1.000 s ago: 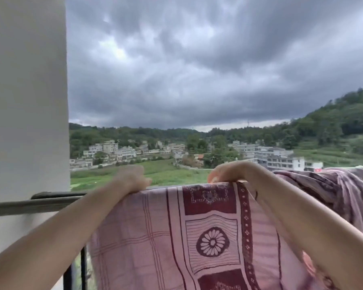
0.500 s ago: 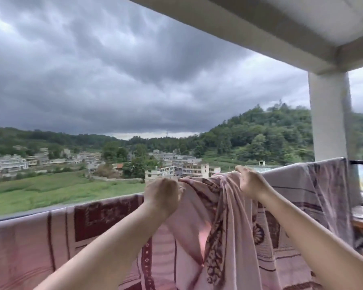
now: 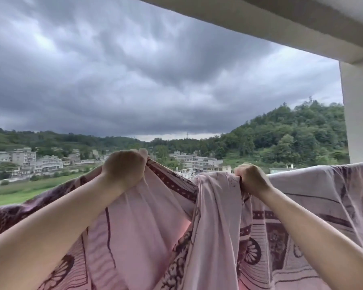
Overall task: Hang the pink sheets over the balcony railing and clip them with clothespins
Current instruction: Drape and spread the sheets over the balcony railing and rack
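Gripping the bunched pink sheet (image 3: 214, 216) in my left hand (image 3: 125, 167) and right hand (image 3: 250, 180); unclipped, perhaps wind drags it outward beyond them.

No readable text, no labels, brands, numbers or signs, distant buildings too small to read

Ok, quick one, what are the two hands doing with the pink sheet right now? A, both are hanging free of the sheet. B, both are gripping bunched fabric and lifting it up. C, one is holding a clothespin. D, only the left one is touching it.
B: the left hand and the right hand are each closed on a raised bunch of the pink sheet; no clothespin shows.
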Tool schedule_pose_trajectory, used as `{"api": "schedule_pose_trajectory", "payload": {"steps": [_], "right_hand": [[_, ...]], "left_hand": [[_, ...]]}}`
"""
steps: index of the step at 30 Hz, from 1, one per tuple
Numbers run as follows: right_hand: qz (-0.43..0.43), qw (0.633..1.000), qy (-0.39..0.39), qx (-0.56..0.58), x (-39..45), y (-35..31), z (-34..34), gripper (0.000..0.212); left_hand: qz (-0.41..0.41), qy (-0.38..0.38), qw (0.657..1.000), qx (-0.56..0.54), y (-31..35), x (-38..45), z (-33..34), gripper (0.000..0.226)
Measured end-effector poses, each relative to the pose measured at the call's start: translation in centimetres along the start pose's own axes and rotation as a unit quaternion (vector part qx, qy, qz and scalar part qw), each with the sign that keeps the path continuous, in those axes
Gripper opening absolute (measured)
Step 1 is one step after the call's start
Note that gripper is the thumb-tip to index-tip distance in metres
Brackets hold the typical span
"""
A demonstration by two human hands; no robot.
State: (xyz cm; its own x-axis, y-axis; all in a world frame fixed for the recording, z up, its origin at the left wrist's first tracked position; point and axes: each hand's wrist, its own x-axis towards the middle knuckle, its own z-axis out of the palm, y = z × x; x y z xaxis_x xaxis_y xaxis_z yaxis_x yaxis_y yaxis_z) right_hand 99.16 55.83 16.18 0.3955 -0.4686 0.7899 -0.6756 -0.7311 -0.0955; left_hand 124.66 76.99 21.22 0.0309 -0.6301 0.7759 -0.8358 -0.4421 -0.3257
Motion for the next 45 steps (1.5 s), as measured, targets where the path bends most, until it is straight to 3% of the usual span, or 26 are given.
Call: {"api": "schedule_pose_trajectory", "payload": {"steps": [4, 9, 11, 13, 16, 18, 21, 23, 24, 26, 28, 30, 33, 36, 39, 42, 45], "right_hand": [[0.038, 0.987, 0.034, -0.155, 2.2, 0.4, -1.7, 0.021], [0.172, 0.952, 0.065, -0.244, 2.8, 6.2, -7.0, 0.022], [0.135, 0.963, 0.039, -0.231, 3.1, 6.1, -7.1, 0.014], [0.087, 0.968, -0.007, -0.234, 3.3, 5.0, -5.8, 0.007], [0.133, 0.973, -0.148, -0.114, 3.5, 3.3, -4.7, 0.025], [0.099, 0.965, -0.226, -0.091, 3.4, 2.4, -5.0, 0.030], [0.073, 0.964, -0.253, -0.046, 3.3, 2.6, -5.4, 0.033], [0.073, 0.976, -0.207, 0.015, 2.9, 3.3, -5.4, 0.039], [0.075, 0.983, -0.165, 0.001, 2.7, 3.8, -5.3, 0.048], [0.082, 0.986, -0.125, -0.068, 2.0, 5.4, -4.7, 0.055], [0.024, 0.976, -0.137, -0.170, 1.1, 7.4, -4.1, 0.040], [0.013, 0.974, -0.143, -0.176, 0.3, 8.9, -3.6, 0.029], [0.015, 0.987, -0.113, -0.113, -0.4, 9.8, -3.4, 0.039], [0.024, 0.985, -0.143, -0.094, -0.6, 10.0, -3.6, 0.029], [0.056, 0.989, -0.137, -0.005, -0.3, 10.5, -3.1, 0.042], [0.087, 0.982, -0.169, -0.011, 0.3, 10.0, -3.6, 0.034], [0.098, 0.969, -0.212, -0.082, 1.0, 7.4, -3.8, 0.026]], "left_hand": [[-0.013, -0.015, 0.997, 0.068, -3.3, 2.0, -0.7, 0.021], [-0.139, -0.021, 0.986, 0.093, -9.2, 3.5, -1.1, 0.021], [-0.184, -0.045, 0.976, 0.107, -10.3, 4.2, -0.9, 0.027], [-0.221, -0.117, 0.962, 0.106, -10.1, 4.1, -0.2, 0.033], [-0.170, -0.270, 0.940, 0.122, -7.4, 2.3, 1.8, 0.034], [-0.117, -0.306, 0.942, 0.074, -5.0, 1.7, 2.0, 0.029], [-0.033, -0.241, 0.956, -0.163, -0.5, 1.3, 0.3, 0.031], [0.026, -0.229, 0.936, -0.267, 3.1, -0.2, -0.8, 0.035], [0.049, -0.214, 0.938, -0.269, 4.7, -1.4, -0.6, 0.032], [0.046, -0.108, 0.977, -0.176, 7.2, -3.5, 0.1, 0.022], [0.015, -0.027, 0.993, -0.118, 8.3, -4.5, 0.8, 0.024], [-0.026, -0.016, 0.991, -0.133, 8.4, -4.2, 0.9, 0.027], [-0.089, -0.012, 0.984, -0.154, 5.6, -2.3, 0.7, 0.022], [-0.080, -0.019, 0.996, -0.040, 0.4, -0.8, -0.4, 0.021], [-0.127, -0.048, 0.990, 0.037, -4.4, -1.4, -1.2, 0.029], [-0.223, -0.120, 0.966, 0.057, -7.1, -2.4, -1.1, 0.035], [-0.300, -0.229, 0.919, 0.113, -6.9, -2.4, -1.1, 0.034]]}}
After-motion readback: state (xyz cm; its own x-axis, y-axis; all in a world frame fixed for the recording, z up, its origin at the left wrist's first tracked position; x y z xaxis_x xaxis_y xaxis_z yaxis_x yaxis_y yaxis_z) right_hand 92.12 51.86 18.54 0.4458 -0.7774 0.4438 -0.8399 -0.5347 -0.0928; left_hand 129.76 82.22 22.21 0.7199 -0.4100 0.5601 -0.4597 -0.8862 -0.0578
